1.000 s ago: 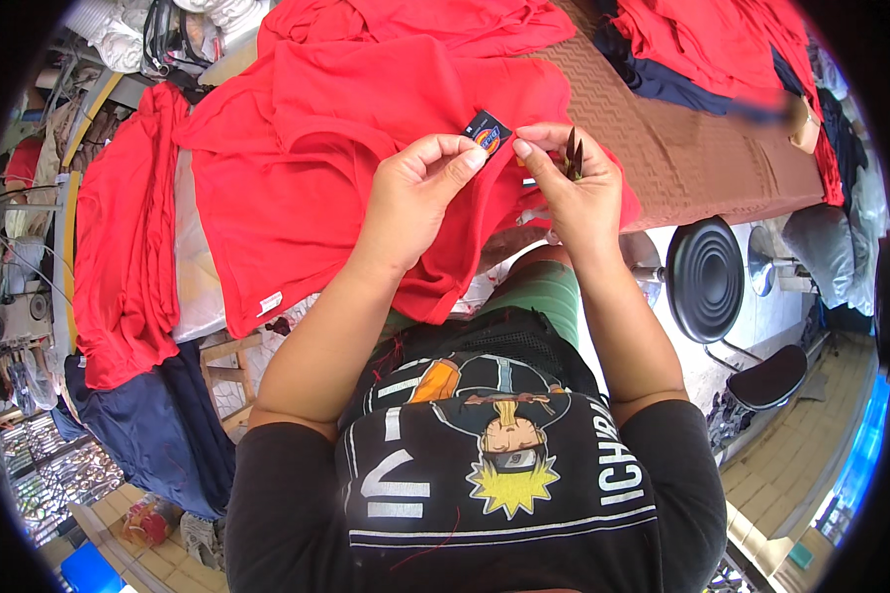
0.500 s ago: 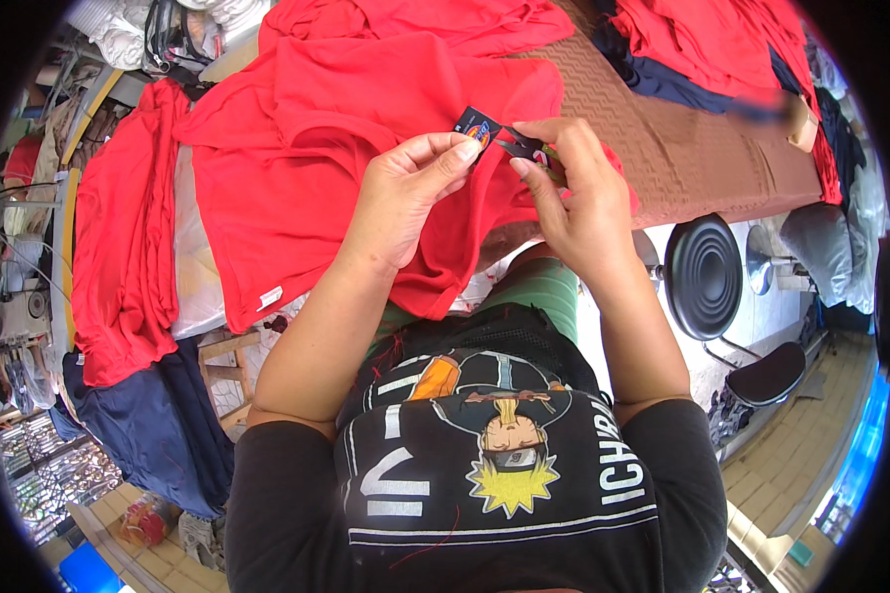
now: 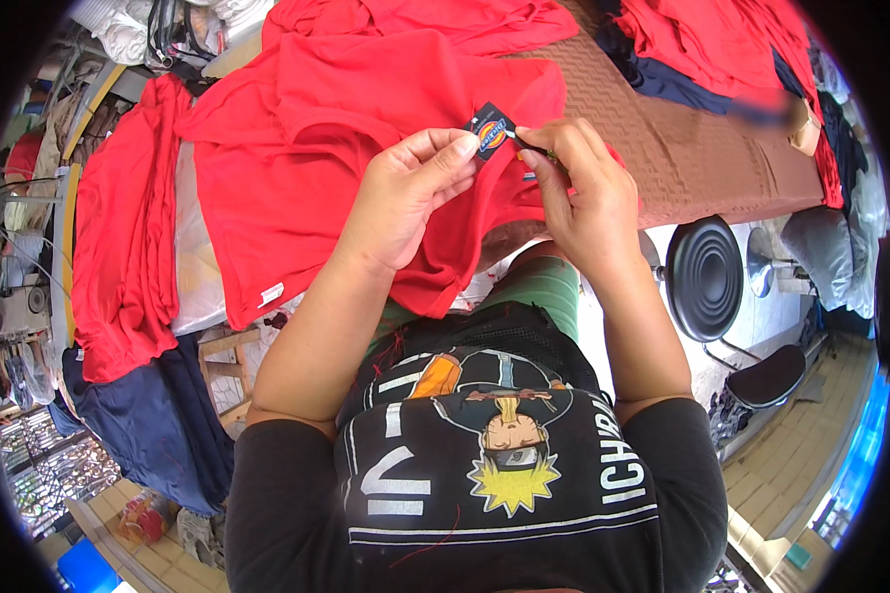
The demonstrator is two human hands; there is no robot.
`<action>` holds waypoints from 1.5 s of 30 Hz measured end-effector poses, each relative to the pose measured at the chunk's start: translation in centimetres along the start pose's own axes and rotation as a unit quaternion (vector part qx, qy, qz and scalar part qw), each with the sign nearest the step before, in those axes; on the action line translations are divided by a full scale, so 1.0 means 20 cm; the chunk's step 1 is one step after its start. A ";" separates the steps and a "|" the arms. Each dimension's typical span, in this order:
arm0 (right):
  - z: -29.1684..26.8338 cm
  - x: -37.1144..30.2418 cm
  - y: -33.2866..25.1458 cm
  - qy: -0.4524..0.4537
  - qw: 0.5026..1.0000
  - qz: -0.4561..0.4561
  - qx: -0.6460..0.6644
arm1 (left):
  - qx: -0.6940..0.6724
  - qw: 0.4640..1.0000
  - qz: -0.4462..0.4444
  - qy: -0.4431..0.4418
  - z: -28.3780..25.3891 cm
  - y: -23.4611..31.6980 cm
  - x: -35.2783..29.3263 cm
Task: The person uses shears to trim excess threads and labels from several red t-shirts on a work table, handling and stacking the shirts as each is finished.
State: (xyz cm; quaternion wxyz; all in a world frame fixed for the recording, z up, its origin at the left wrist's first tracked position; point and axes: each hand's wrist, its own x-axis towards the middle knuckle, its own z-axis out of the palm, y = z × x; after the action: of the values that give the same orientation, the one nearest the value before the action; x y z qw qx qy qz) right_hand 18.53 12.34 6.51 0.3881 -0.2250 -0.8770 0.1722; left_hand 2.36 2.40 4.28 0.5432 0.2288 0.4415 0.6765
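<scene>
Between thumb and fingers, my left hand (image 3: 410, 193) pinches a small dark woven label (image 3: 490, 132) with a coloured oval emblem, turned face up. My right hand (image 3: 588, 188) is closed around small dark thread snips (image 3: 536, 147), mostly covered by the fingers. The tip of the snips meets the label's right edge; whether the blades are open or closed there is hidden. Beneath both hands a red knit garment (image 3: 297, 128) is spread over the table and hangs off its near edge, with a small white tag (image 3: 271, 294) at its lower hem.
The brown patterned table cover (image 3: 697, 148) extends to the right. More red garments (image 3: 702, 44) lie over navy cloth at the far right. At left hang a red garment (image 3: 129, 237) and navy cloth (image 3: 153, 425). A round black stool (image 3: 704, 277) stands right of my legs.
The label has turned to show more of its face and shifted slightly right. The snips, whose blades showed spread at the label before, are now more covered by my right fingers.
</scene>
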 end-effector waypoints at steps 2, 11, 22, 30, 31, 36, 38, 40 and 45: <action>-0.02 -0.01 -0.03 -0.017 1.000 -0.008 0.015 | -0.013 1.000 -0.007 -0.003 -0.01 0.00 0.00; -0.01 -0.04 -0.05 -0.053 0.997 -0.044 -0.023 | -0.031 0.999 -0.008 -0.037 -0.02 0.00 0.00; -0.02 -0.03 -0.05 -0.064 0.996 -0.052 -0.027 | -0.181 0.972 0.004 -0.150 -0.02 0.02 -0.02; -0.11 -0.01 0.04 -0.021 1.000 0.019 -0.006 | 0.275 0.945 0.105 -0.140 -0.22 0.47 -0.37; -0.12 -0.01 0.08 0.000 1.000 0.009 -0.020 | 0.337 0.923 0.061 -0.174 -0.31 0.53 -0.45; -0.09 -0.01 0.14 0.023 0.999 0.032 0.022 | 0.477 0.862 -0.157 -0.072 -0.54 0.60 -0.86; -0.10 -0.01 0.12 -0.004 0.994 0.087 0.065 | 0.590 0.797 -0.128 0.033 -0.60 0.53 -0.99; -0.16 -0.03 0.11 -0.078 0.927 0.251 0.268 | 0.660 0.724 -0.158 0.123 -0.67 0.52 -1.06; -0.37 0.04 -0.21 -0.577 0.424 -0.334 0.613 | 0.665 0.683 -0.207 0.218 -0.67 0.61 -1.01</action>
State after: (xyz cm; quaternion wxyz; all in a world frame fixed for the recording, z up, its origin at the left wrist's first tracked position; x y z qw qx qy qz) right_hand 22.52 10.22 13.70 -0.1460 0.5345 -0.5655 0.6110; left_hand -8.54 -21.40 11.32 0.2632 0.2791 0.9174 0.1057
